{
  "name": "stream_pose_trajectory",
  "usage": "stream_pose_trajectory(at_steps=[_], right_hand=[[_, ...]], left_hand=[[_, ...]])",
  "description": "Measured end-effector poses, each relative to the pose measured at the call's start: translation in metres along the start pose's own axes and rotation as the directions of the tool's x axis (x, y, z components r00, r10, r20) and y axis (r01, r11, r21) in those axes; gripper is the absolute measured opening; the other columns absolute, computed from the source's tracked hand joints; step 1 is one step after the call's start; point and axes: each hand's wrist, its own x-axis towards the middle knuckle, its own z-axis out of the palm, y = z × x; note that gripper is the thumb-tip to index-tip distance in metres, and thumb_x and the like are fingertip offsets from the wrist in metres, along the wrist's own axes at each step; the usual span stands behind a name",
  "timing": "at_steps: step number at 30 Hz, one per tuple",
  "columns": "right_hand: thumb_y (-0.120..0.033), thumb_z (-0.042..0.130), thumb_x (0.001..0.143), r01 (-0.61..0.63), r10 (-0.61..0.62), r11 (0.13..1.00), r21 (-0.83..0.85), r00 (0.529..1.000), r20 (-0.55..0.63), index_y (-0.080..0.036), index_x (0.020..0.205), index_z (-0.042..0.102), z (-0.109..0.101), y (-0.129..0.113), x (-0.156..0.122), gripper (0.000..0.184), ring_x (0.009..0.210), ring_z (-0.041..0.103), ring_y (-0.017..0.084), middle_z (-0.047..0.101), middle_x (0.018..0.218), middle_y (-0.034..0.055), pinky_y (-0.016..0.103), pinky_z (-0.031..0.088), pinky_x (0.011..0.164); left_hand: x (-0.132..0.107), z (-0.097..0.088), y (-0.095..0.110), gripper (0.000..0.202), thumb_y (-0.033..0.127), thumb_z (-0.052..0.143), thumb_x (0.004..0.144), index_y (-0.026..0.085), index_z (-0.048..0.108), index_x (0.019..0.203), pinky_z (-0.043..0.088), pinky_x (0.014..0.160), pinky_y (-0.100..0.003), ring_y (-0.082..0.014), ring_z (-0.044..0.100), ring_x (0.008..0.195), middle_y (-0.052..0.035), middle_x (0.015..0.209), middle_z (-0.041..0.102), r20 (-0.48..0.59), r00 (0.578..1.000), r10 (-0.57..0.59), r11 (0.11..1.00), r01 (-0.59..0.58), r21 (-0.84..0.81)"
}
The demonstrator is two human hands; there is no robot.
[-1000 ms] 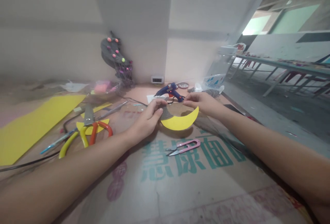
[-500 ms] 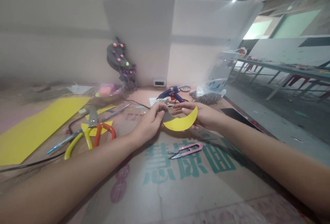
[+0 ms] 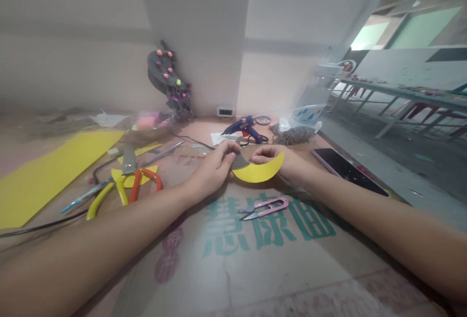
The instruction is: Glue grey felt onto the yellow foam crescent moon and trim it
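My left hand [image 3: 213, 166] grips the left part of a yellow paper crescent [image 3: 259, 173], where grey yarn [image 3: 239, 161] is wrapped around it. The crescent's bare yellow part curves to the right, its tip in front of my right hand [image 3: 294, 165]. My right hand's fingers are curled together in a pinch behind the crescent's upper edge. What they hold is too small to make out. Below the crescent, pink thread snips [image 3: 272, 206] lie on the cardboard. A bundle of grey yarn [image 3: 295, 135] rests behind my right hand.
Behind my hands stands a blue glue gun [image 3: 245, 125] near a small digital display [image 3: 225, 111]. A phone [image 3: 350, 171] lies at the right edge. At left are tools with yellow and orange handles [image 3: 135, 185], a pen [image 3: 85, 195] and yellow sheet [image 3: 54, 176]. A grey crescent with pompoms [image 3: 160, 76] leans on the wall.
My right hand's fingers have gone from stretched out to curled in a pinch. The crescent stays in my left hand. The view has shifted slightly, showing more of the phone.
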Motion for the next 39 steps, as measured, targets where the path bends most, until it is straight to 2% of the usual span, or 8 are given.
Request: stream_pose_trajectory(at_steps=[9, 15, 18, 23, 29, 33, 36, 39], right_hand=[[-0.038, 0.081, 0.061, 0.033, -0.034, 0.999, -0.016, 0.999, -0.043, -0.014, 0.074, 0.064, 0.009, -0.005, -0.007, 0.033, 0.057, 0.053, 0.010, 0.062, 0.066, -0.0002, 0.023, 0.038, 0.055], [-0.041, 0.069, 0.074, 0.239, -0.209, 0.968, 0.072, 0.935, -0.287, -0.021, 0.092, 0.060, 0.006, -0.003, -0.006, 0.029, 0.055, 0.049, 0.009, 0.057, 0.067, -0.0039, 0.022, 0.041, 0.052], [-0.054, 0.059, 0.081, 0.240, -0.211, 0.967, 0.085, 0.943, -0.256, -0.021, 0.087, 0.058, 0.003, -0.004, -0.008, 0.033, 0.050, 0.047, 0.010, 0.053, 0.063, -0.0034, 0.024, 0.044, 0.048], [-0.056, 0.069, 0.073, 0.171, -0.180, 0.982, -0.081, 0.977, -0.112, -0.017, 0.078, 0.060, 0.007, 0.000, -0.012, 0.040, 0.046, 0.045, 0.009, 0.055, 0.060, -0.0021, 0.022, 0.039, 0.043], [-0.057, 0.068, 0.074, 0.169, -0.177, 0.980, -0.104, 0.982, -0.067, -0.015, 0.067, 0.057, 0.010, 0.006, -0.010, 0.043, 0.043, 0.044, 0.007, 0.055, 0.055, -0.0016, 0.021, 0.036, 0.043], [-0.057, 0.068, 0.074, 0.194, -0.199, 0.978, -0.078, 0.978, -0.062, -0.016, 0.070, 0.056, 0.008, 0.007, -0.009, 0.043, 0.042, 0.042, 0.007, 0.053, 0.052, -0.0034, 0.021, 0.034, 0.042], [-0.061, 0.067, 0.072, 0.188, -0.198, 0.972, -0.139, 0.978, -0.062, -0.016, 0.070, 0.055, 0.009, 0.006, -0.010, 0.046, 0.042, 0.042, 0.008, 0.052, 0.051, -0.0036, 0.021, 0.033, 0.041], [-0.063, 0.067, 0.071, 0.179, -0.188, 0.975, -0.134, 0.980, -0.060, -0.016, 0.073, 0.057, 0.010, 0.005, -0.011, 0.048, 0.043, 0.043, 0.008, 0.053, 0.053, -0.0030, 0.021, 0.033, 0.041]], left_hand=[[-0.001, 0.000, -0.001, 0.015, 0.025, 0.038, 0.097, 0.021, 0.049, 0.106, 0.044, 0.062, -0.026, -0.0095, 0.054, 0.059, 0.0013, 0.087, 0.052, 0.012, 1.000, -0.013, 0.999, 0.014, -0.047], [0.006, 0.000, -0.008, 0.013, 0.025, 0.045, 0.093, 0.019, 0.051, 0.104, 0.046, 0.068, -0.024, -0.0118, 0.055, 0.076, -0.0012, 0.093, 0.055, -0.162, 0.987, -0.001, 0.996, -0.014, -0.091], [0.009, -0.001, -0.012, 0.013, 0.025, 0.048, 0.091, 0.020, 0.048, 0.103, 0.049, 0.067, -0.023, -0.0115, 0.057, 0.078, -0.0015, 0.095, 0.056, -0.213, 0.976, -0.050, 0.981, 0.008, -0.194], [0.008, 0.000, -0.010, 0.014, 0.024, 0.051, 0.089, 0.019, 0.048, 0.102, 0.052, 0.066, -0.022, -0.0125, 0.060, 0.082, -0.0033, 0.098, 0.059, -0.239, 0.969, -0.054, 0.970, -0.006, -0.243], [0.008, -0.003, 0.001, 0.048, 0.033, 0.063, 0.085, 0.018, 0.043, 0.125, 0.052, 0.071, -0.027, -0.0159, 0.065, 0.081, -0.0066, 0.099, 0.069, -0.171, 0.978, -0.119, 0.939, 0.055, -0.338], [0.009, -0.006, 0.002, 0.035, 0.040, 0.067, 0.080, 0.015, 0.065, 0.104, 0.048, 0.062, -0.025, -0.0179, 0.064, 0.075, -0.0063, 0.091, 0.072, -0.025, 0.982, -0.185, 0.966, 0.177, -0.191], [0.008, -0.008, -0.001, 0.032, 0.045, 0.065, 0.080, 0.015, 0.071, 0.088, 0.043, 0.052, -0.025, -0.0177, 0.061, 0.064, -0.0044, 0.078, 0.071, -0.020, 0.975, -0.221, 0.974, 0.219, -0.050], [0.009, -0.007, -0.003, 0.031, 0.039, 0.066, 0.080, 0.015, 0.069, 0.099, 0.049, 0.066, -0.028, -0.0200, 0.065, 0.080, -0.0061, 0.093, 0.073, -0.021, 0.991, -0.129, 0.989, 0.127, -0.080]])
